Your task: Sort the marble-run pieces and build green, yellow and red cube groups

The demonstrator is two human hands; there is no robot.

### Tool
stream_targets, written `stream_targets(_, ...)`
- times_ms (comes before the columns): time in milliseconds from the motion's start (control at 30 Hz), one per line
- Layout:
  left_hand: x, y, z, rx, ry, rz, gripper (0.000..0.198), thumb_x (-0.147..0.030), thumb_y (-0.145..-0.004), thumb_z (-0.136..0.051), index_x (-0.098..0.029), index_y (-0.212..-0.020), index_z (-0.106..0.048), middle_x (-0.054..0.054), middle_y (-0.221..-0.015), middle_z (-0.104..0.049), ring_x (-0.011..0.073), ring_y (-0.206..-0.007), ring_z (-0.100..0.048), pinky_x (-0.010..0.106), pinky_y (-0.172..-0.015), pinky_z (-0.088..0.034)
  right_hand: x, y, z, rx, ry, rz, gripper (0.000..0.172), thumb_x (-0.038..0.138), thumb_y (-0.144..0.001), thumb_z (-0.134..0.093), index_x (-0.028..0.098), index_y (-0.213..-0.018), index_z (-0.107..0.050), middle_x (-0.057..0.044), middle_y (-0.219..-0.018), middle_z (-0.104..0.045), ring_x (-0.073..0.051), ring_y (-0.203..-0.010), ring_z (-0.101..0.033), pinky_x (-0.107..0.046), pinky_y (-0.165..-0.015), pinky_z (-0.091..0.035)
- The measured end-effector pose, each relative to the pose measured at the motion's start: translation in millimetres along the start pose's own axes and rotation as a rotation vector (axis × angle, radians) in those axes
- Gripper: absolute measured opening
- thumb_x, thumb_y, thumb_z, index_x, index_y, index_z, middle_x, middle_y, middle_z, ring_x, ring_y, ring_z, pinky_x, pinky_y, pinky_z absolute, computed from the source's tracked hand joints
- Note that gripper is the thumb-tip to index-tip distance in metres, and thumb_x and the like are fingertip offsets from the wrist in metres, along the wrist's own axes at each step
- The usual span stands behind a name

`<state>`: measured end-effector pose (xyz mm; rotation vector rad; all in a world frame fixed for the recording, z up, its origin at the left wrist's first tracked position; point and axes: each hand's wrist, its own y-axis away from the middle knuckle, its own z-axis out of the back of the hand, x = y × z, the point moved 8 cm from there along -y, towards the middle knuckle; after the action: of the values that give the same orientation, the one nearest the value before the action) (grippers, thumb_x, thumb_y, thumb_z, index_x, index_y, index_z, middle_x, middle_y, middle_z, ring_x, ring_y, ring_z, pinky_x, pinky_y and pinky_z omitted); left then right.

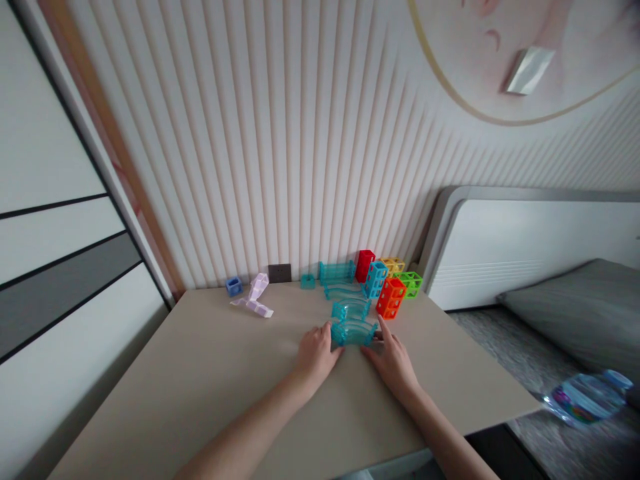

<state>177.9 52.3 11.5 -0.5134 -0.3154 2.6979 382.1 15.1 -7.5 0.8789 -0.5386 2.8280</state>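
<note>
A see-through teal curved track piece (354,333) lies near the middle of the table, held at its two ends. My left hand (316,355) is closed at its left end, thumb low and fingers bent. At the opposite end, my right hand (394,361) grips with thumb and bent fingers, the index finger pointing up along it. Just behind is a similar teal curved piece (351,309), then a wavy teal piece (344,292) and a taller teal ribbed piece (337,273) by the wall. An orange-red block tower (391,298) stands close to my right fingertips.
Blue (376,280), red (365,266), yellow (393,266) and green (412,284) lattice blocks cluster at the back right. Back left are a dark blue block (233,287) and a folded lilac checked strip (256,298). A plastic bottle (587,399) shows beyond the table's (215,393) right corner.
</note>
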Motion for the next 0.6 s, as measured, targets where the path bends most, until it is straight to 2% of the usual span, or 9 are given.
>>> stream_targets(167,-6,-4,-3.6,-0.012,-0.019,-0.006,0.041,-0.047,-0.089,-0.066,-0.014,-0.114,-0.065,0.014,-0.095,-0.075,0.0288,-0.09,-0.072,0.035,-0.078,-0.053,-6,-2,1,-0.035,0.007,0.005,0.068,0.039,-0.082,-0.067,0.019,-0.144,-0.05,-0.011,-0.109,-0.074,-0.03,-0.103,-0.069,-0.044,-0.095,-0.051)
stream_targets(400,-12,-6,-4.6,-0.036,-0.035,-0.023,0.033,-0.048,-0.094,-0.057,-0.017,-0.101,-0.067,0.012,-0.088,-0.074,0.0274,-0.086,-0.071,0.034,-0.076,-0.051,-8,-4,1,-0.055,0.005,0.003,0.046,0.049,-0.091,-0.056,0.02,-0.127,-0.063,-0.012,-0.108,-0.075,-0.029,-0.1,-0.071,-0.043,-0.091,-0.053)
stream_targets(600,-15,-6,-0.6,-0.046,-0.036,-0.038,0.038,-0.05,-0.097,-0.052,-0.015,-0.1,-0.066,0.013,-0.086,-0.074,0.0286,-0.084,-0.071,0.035,-0.074,-0.051,-6,-4,1,-0.052,0.022,0.023,0.045,0.052,-0.093,-0.053,0.019,-0.123,-0.064,-0.012,-0.108,-0.075,-0.03,-0.099,-0.072,-0.041,-0.086,-0.054)
